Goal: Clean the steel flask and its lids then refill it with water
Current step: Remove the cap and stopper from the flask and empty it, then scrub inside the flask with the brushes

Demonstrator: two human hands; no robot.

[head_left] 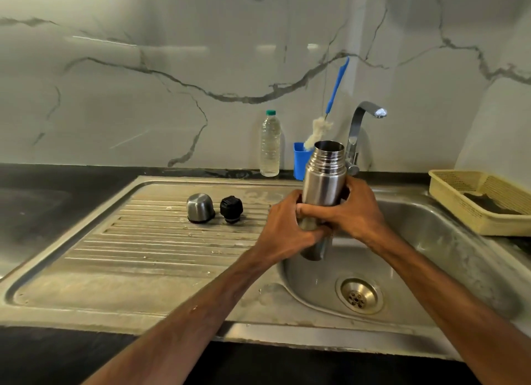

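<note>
The steel flask (323, 178) stands upright and open-mouthed in the air above the sink basin (431, 241). My left hand (284, 229) grips its lower body from the left. My right hand (355, 209) wraps round its middle from the right, thumb across the front. On the ribbed draining board (149, 241) lie the steel cup lid (200, 207) and, just right of it, the black stopper lid (231, 208). The tap (363, 126) stands behind the flask with no water running.
A clear plastic water bottle (270, 143) with a green cap stands at the back wall. Beside it a blue holder (300, 160) carries a blue-handled bottle brush (334, 91). A yellow basket (482, 198) sits on the counter at the right. The drain (359, 295) lies below the flask.
</note>
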